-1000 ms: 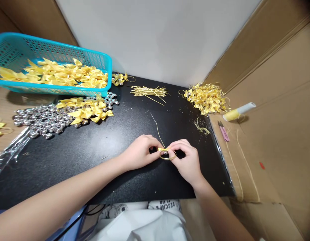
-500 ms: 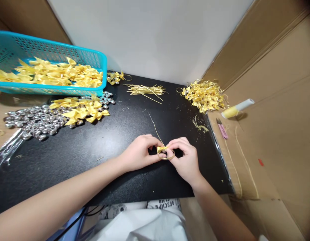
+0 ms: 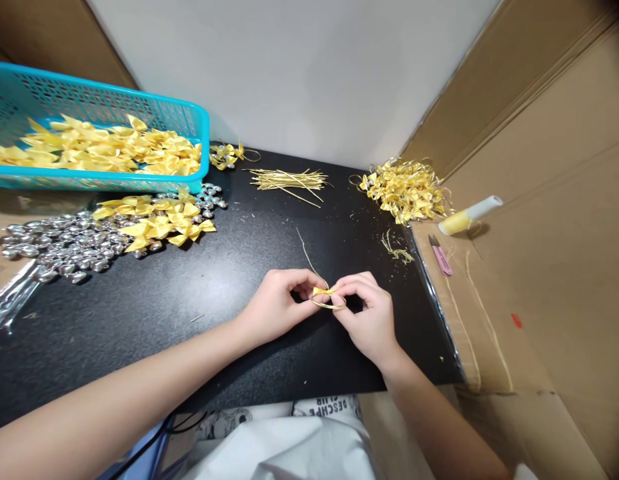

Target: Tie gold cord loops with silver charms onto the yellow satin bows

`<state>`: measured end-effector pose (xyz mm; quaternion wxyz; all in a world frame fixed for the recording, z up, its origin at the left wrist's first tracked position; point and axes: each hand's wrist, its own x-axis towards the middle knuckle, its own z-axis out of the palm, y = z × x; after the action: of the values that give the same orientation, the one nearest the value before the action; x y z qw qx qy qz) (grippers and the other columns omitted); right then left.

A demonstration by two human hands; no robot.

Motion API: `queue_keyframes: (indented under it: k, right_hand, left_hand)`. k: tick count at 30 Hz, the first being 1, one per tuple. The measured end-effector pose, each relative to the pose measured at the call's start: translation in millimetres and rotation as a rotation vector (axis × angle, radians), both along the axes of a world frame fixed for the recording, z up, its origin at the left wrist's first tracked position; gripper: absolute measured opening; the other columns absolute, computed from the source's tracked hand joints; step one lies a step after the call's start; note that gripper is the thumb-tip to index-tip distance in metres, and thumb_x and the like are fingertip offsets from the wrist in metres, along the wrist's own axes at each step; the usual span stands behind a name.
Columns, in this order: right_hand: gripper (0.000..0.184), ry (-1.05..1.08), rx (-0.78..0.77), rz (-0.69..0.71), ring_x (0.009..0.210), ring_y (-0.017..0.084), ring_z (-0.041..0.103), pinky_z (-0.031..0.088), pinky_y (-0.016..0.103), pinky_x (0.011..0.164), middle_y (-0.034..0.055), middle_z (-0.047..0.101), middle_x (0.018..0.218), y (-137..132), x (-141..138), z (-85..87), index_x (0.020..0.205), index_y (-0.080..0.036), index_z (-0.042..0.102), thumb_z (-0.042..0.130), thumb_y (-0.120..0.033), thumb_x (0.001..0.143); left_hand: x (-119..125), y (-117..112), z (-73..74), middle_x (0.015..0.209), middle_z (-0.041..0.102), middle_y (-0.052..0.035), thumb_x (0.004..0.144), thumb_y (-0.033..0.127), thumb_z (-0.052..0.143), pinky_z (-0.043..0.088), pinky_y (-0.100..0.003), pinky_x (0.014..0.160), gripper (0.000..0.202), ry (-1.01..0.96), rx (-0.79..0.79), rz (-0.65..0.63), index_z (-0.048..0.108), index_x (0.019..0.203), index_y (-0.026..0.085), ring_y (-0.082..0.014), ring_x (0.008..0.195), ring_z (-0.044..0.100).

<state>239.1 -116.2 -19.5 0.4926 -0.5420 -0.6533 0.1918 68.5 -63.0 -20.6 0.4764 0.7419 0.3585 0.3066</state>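
My left hand (image 3: pixel 277 303) and my right hand (image 3: pixel 369 317) meet over the black mat (image 3: pixel 154 313), both pinched on a small yellow ribbon bow (image 3: pixel 323 292). A loop of gold cord (image 3: pixel 329 303) hangs under the bow between my fingertips. One loose end of the cord (image 3: pixel 306 248) trails away from me across the mat. Whether a silver bead sits on the bow is hidden by my fingers.
A turquoise basket (image 3: pixel 104 107) of yellow bows stands at the back left. In front of it lie silver beads (image 3: pixel 54 243) and loose bows (image 3: pixel 154 220). Cut gold cords (image 3: pixel 289 179) and finished bows (image 3: pixel 404 187) lie at the back. A thread spool (image 3: pixel 469 215) and pink snips (image 3: pixel 439 256) rest on cardboard at right.
The cord loop under the bow has drawn smaller and flatter between my fingers. My hands have stayed in place; the view has shifted slightly.
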Motion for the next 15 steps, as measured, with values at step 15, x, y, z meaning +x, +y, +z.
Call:
queue_keyframes:
  k: [15]
  right_hand:
    - [0.016, -0.002, 0.016, 0.011, 0.075, 0.018, 0.061, 0.051, 0.032, 0.069, 0.0031, 0.07, 0.073, 0.3, -0.6, -2.4, 0.066, -0.021, 0.065, 0.066, -0.008, 0.076]
  left_hand:
    - [3.2, -0.5, -1.7, 0.077, 0.077, -0.0051, 0.076, 0.034, 0.072, 0.051, -0.023, 0.064, 0.021, -0.058, -0.299, 0.017, 0.076, 0.079, 0.014, -0.016, 0.069, 0.067]
